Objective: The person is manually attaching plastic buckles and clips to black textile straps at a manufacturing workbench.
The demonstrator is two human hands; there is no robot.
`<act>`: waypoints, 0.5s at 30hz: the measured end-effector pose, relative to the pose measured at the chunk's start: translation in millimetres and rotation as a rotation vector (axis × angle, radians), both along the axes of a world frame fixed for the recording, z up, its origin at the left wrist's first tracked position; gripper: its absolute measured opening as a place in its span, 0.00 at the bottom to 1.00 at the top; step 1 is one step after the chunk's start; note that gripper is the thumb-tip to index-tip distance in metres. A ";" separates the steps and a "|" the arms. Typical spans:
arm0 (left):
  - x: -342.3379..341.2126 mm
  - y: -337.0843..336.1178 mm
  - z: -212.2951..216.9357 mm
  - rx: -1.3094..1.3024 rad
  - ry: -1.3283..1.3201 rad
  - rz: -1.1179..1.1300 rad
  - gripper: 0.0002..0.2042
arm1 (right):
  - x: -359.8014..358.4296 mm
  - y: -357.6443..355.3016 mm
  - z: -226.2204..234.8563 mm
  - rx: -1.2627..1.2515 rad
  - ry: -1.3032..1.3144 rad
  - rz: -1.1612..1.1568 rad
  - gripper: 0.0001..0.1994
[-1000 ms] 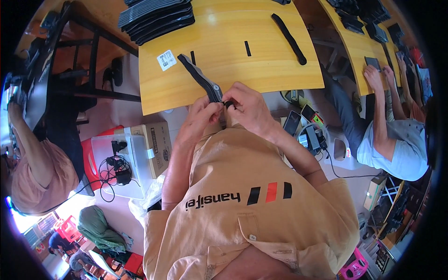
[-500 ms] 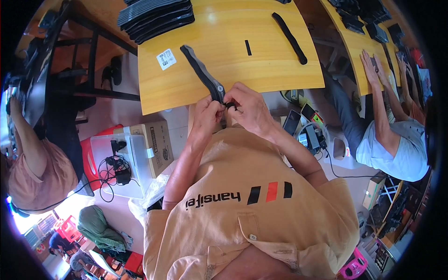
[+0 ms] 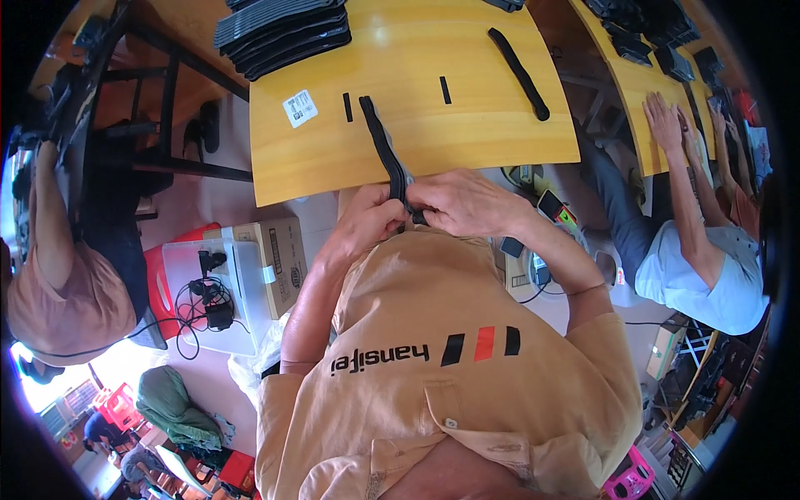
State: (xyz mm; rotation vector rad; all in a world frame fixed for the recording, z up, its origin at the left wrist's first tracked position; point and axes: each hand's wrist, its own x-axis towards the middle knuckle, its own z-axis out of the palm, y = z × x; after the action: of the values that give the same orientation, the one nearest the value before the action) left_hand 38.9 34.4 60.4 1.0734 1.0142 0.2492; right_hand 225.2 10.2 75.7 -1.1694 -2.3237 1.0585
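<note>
A long black fabric strap [image 3: 381, 142], with a greyish side showing along its edge, runs from the table's near part down over the front edge to my hands. My left hand [image 3: 367, 221] is closed round its near end, fingers curled. Right beside it my right hand [image 3: 462, 202] pinches the same end from the other side. The very tip between my fingers is partly hidden. Both hands are just off the table edge, close to my body. Another black strap [image 3: 518, 73] lies alone at the table's right.
On the yellow table [image 3: 308, 167] are a stack of black straps [image 3: 283, 42], a white label [image 3: 300, 108] and two short black strips [image 3: 348, 107]. Left below stand a cardboard box [image 3: 283, 258] and a plastic bin [image 3: 221, 292] with cables. Co-workers sit on both sides.
Both hands have come down toward my body, drawing the strap nearer. The strap has turned, its far end shifting right and uncovering a short black strip on the table.
</note>
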 end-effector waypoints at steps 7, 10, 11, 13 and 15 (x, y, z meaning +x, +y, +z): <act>-4.0 -3.7 2.0 0.083 -0.031 -0.113 0.06 | 2.1 1.4 4.7 -0.224 0.128 0.062 0.04; -2.5 -5.2 6.7 0.070 -0.013 -0.104 0.06 | 1.5 -1.4 3.6 -0.186 0.177 0.034 0.04; -2.1 -5.1 7.4 0.069 -0.012 -0.107 0.06 | 0.4 -2.7 3.0 -0.187 0.179 0.032 0.04; -1.3 -5.0 8.9 0.109 -0.002 -0.096 0.05 | -2.0 -6.2 1.4 -0.174 0.252 -0.067 0.03; 1.0 -2.6 13.1 0.012 -0.051 -0.088 0.05 | -2.1 -10.2 -3.1 -0.203 0.316 -0.107 0.04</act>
State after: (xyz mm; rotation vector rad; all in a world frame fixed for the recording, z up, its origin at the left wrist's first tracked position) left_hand 39.9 31.8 73.5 1.1146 0.9186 0.2110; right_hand 223.1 0.0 72.6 -1.0905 -1.9281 1.3548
